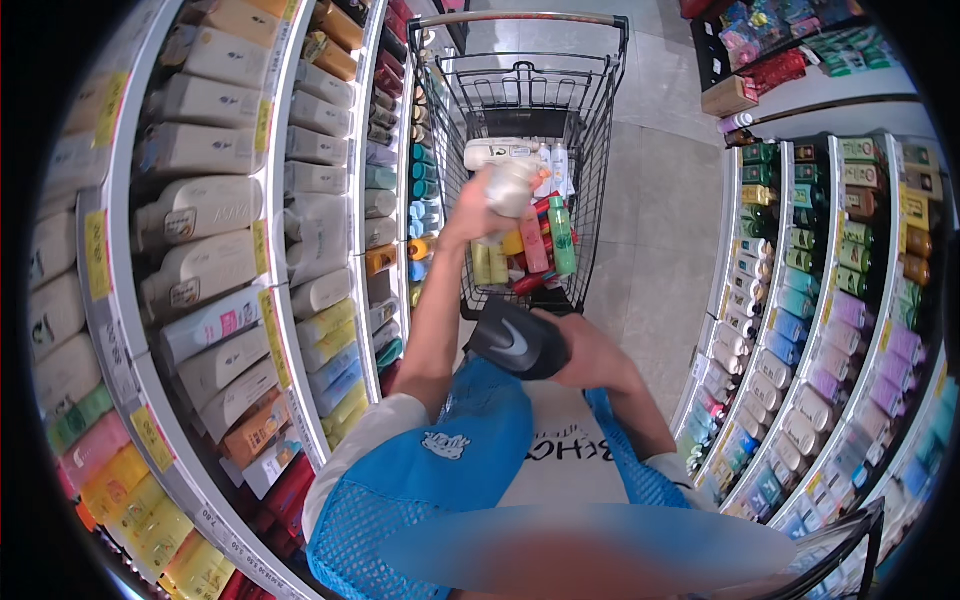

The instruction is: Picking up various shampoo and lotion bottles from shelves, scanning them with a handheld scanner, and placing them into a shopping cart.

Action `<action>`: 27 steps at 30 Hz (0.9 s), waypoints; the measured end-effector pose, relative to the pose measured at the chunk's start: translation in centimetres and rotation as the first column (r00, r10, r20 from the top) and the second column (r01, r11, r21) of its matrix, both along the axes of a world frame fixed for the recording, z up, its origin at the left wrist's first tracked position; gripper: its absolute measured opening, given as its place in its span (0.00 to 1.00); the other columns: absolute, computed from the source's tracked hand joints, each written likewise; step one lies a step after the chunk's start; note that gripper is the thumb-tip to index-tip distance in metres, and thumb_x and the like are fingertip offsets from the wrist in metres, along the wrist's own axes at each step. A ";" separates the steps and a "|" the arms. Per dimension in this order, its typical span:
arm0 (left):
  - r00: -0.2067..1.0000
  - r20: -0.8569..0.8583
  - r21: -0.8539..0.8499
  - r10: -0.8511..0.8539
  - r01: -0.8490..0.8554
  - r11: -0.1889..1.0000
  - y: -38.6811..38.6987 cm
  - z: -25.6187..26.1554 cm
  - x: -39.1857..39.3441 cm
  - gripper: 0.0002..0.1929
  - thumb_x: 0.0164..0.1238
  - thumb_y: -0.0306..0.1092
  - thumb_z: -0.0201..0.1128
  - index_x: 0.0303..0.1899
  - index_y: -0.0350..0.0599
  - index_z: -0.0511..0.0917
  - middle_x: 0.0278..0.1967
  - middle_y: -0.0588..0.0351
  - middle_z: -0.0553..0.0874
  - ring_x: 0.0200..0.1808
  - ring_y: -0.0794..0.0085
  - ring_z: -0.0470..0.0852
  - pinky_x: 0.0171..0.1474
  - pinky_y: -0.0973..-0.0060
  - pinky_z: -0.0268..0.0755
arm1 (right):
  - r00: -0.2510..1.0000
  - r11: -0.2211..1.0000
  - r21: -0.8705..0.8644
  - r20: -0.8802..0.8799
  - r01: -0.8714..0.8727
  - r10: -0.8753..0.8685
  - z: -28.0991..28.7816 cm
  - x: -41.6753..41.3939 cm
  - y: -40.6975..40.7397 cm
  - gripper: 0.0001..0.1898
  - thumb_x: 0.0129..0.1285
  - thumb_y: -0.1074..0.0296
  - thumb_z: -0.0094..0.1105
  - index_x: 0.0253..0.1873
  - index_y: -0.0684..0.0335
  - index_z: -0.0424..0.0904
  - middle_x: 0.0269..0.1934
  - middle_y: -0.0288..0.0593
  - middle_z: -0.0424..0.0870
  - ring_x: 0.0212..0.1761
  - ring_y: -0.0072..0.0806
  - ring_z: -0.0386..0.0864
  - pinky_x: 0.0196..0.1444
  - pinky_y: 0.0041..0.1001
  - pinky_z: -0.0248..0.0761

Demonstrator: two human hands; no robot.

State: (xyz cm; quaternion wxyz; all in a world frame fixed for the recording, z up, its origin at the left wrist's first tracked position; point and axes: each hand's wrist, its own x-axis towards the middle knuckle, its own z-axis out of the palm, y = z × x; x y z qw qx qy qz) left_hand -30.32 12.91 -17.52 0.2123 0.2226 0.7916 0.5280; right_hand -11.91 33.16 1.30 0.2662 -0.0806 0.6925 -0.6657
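Note:
My left hand [478,211] holds a white bottle [512,187], blurred, above a black wire shopping cart [600,187]. Closer to my body, my right hand [592,351] grips a black handheld device [517,337] with a grey curved mark, which looks like a barcode scanner. Inside the cart, a large white pump-type bottle [495,152] lies across the far part, beside slim white bottles [557,166]. Nearer me are a green bottle [561,236], a pink bottle [534,240] and yellow-green bottles [490,264]. My left hand hides part of the load.
Shelves of white bottles [206,206] and squeeze tubes [225,326] stand close on my left, with yellow price tags [97,244]. More shelves of bottles [814,409] run along the right. Grey floor tiles [656,202] lie beside the cart, whose handle [517,16] is at the far end.

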 end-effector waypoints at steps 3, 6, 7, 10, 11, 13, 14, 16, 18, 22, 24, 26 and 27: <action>0.949 -0.124 -0.471 -0.290 0.201 0.859 5.3 -5.6 -4.1 0.43 0.37 0.37 0.83 0.62 0.43 0.73 0.52 0.43 0.86 0.54 0.50 0.86 0.57 0.60 0.80 | 0.997 0.996 0.053 0.022 -0.078 0.077 -4.2 -0.7 1.8 0.26 0.52 0.65 0.73 0.56 0.62 0.75 0.37 0.55 0.87 0.43 0.55 0.86 0.44 0.43 0.77; 0.903 0.002 -0.663 -0.430 0.323 0.676 6.0 -16.0 -7.7 0.44 0.38 0.41 0.82 0.63 0.46 0.73 0.54 0.40 0.86 0.58 0.46 0.84 0.60 0.56 0.78 | 0.990 0.985 0.124 0.097 -0.118 0.106 -7.5 -1.9 3.0 0.25 0.53 0.64 0.72 0.54 0.60 0.72 0.37 0.57 0.86 0.42 0.57 0.85 0.44 0.48 0.76; 0.907 0.018 -0.701 -0.421 0.312 0.642 6.0 -19.1 -8.4 0.43 0.39 0.42 0.82 0.63 0.46 0.72 0.54 0.41 0.86 0.58 0.46 0.84 0.62 0.55 0.76 | 0.979 0.979 0.155 0.173 -0.133 0.106 -8.4 -2.2 3.6 0.24 0.53 0.64 0.71 0.54 0.59 0.71 0.37 0.58 0.86 0.42 0.59 0.84 0.44 0.50 0.75; 0.927 0.005 -0.752 -0.374 0.250 0.609 5.9 -23.8 -9.7 0.43 0.42 0.42 0.82 0.63 0.42 0.71 0.55 0.41 0.85 0.60 0.47 0.82 0.63 0.55 0.75 | 0.971 0.984 0.159 0.237 -0.082 0.042 -11.5 -2.1 5.5 0.25 0.54 0.62 0.70 0.55 0.59 0.72 0.37 0.59 0.86 0.43 0.59 0.84 0.45 0.51 0.75; 0.941 0.000 -0.786 -0.339 0.210 0.582 6.4 -24.4 -10.1 0.43 0.42 0.42 0.82 0.63 0.40 0.72 0.55 0.41 0.84 0.61 0.47 0.81 0.64 0.55 0.75 | 0.968 0.987 0.148 0.252 -0.054 0.015 -12.3 -2.2 6.2 0.25 0.53 0.62 0.70 0.55 0.58 0.72 0.36 0.58 0.86 0.43 0.59 0.84 0.45 0.51 0.75; 0.928 -0.008 -0.798 -0.372 0.219 0.562 6.3 -25.4 -10.7 0.41 0.43 0.42 0.82 0.61 0.40 0.72 0.55 0.43 0.82 0.61 0.48 0.77 0.63 0.56 0.74 | 0.952 0.991 0.115 0.304 -0.073 0.034 -13.4 -3.3 7.0 0.25 0.53 0.63 0.70 0.55 0.59 0.72 0.37 0.58 0.86 0.44 0.59 0.84 0.46 0.51 0.75; 0.914 -0.072 -0.787 -0.398 0.193 0.586 6.0 -25.6 -10.7 0.39 0.44 0.46 0.81 0.59 0.41 0.73 0.56 0.45 0.80 0.62 0.50 0.76 0.63 0.56 0.72 | 0.946 0.990 0.114 0.321 -0.084 0.043 -13.8 -4.1 7.5 0.25 0.52 0.64 0.69 0.55 0.58 0.72 0.37 0.58 0.86 0.44 0.59 0.84 0.46 0.51 0.76; 0.904 -0.207 -0.763 -0.373 0.090 0.641 5.3 -24.7 -10.0 0.38 0.46 0.52 0.80 0.57 0.42 0.73 0.58 0.46 0.77 0.63 0.52 0.74 0.64 0.52 0.66 | 0.945 0.990 0.093 0.319 -0.108 0.073 -14.1 -5.0 7.6 0.25 0.52 0.65 0.68 0.55 0.58 0.72 0.37 0.59 0.86 0.43 0.59 0.84 0.46 0.50 0.76; 0.922 -0.279 -0.722 -0.269 -0.016 0.691 3.4 -26.2 -8.6 0.41 0.50 0.51 0.77 0.64 0.39 0.71 0.63 0.43 0.76 0.67 0.50 0.72 0.67 0.42 0.61 | 0.934 0.966 0.151 0.323 -0.209 0.152 -14.7 -5.9 7.5 0.33 0.50 0.64 0.73 0.64 0.57 0.74 0.43 0.59 0.87 0.48 0.61 0.84 0.50 0.48 0.77; 0.939 -0.330 -0.790 -0.098 -0.218 0.573 4.5 -28.6 -4.9 0.36 0.61 0.36 0.63 0.72 0.37 0.66 0.71 0.44 0.73 0.75 0.55 0.67 0.76 0.33 0.49 | 0.958 0.993 0.107 0.284 -0.058 0.026 -14.4 -6.3 8.0 0.34 0.51 0.66 0.71 0.66 0.58 0.73 0.43 0.62 0.87 0.49 0.62 0.84 0.50 0.48 0.79; 0.959 -0.278 -0.758 0.055 -0.254 0.601 5.6 -25.1 -3.7 0.40 0.58 0.39 0.67 0.73 0.36 0.64 0.72 0.42 0.71 0.76 0.54 0.66 0.75 0.35 0.50 | 0.977 0.986 0.147 0.207 -0.077 0.045 -14.3 -6.4 8.2 0.32 0.50 0.65 0.74 0.64 0.59 0.78 0.44 0.57 0.90 0.51 0.56 0.87 0.51 0.42 0.80; 0.934 -0.350 -0.710 0.064 -0.309 0.633 6.1 -21.5 -2.8 0.45 0.52 0.40 0.72 0.73 0.34 0.63 0.71 0.42 0.71 0.75 0.53 0.66 0.74 0.40 0.52 | 0.977 0.993 0.107 0.211 -0.052 0.028 -12.5 -8.0 8.3 0.31 0.50 0.66 0.75 0.62 0.60 0.80 0.43 0.54 0.91 0.49 0.51 0.89 0.50 0.39 0.80; 0.931 -0.337 -0.603 0.139 -0.327 0.728 6.6 -18.4 -2.3 0.37 0.56 0.33 0.67 0.70 0.37 0.66 0.65 0.43 0.74 0.70 0.51 0.70 0.70 0.46 0.57 | 0.950 0.995 0.094 0.306 0.032 -0.059 -11.8 -8.3 8.6 0.29 0.49 0.67 0.75 0.60 0.61 0.82 0.43 0.50 0.92 0.47 0.45 0.91 0.49 0.37 0.80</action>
